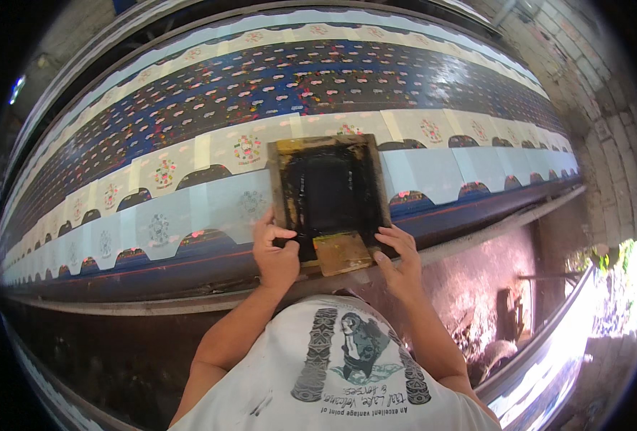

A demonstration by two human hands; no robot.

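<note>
Wooden frame [280, 179] held by both hands

In the head view, the left hand [275, 250] had its fingers clasped around the frame's near left corner; the right hand [402, 264] gripped the near right. Between the fingers sat a tan flat piece [343, 254], perhaps a squeegee. Pale blue sheets [207, 205] lay left of the left fingers.

The long surface [433, 227] bears light-blue pieces [214, 205], printed cream pieces [219, 148] and dark patterned pieces [282, 86] in rows from the near edge; 1 framed screen [325, 188] overlaps the 2 nearest rows.
</note>
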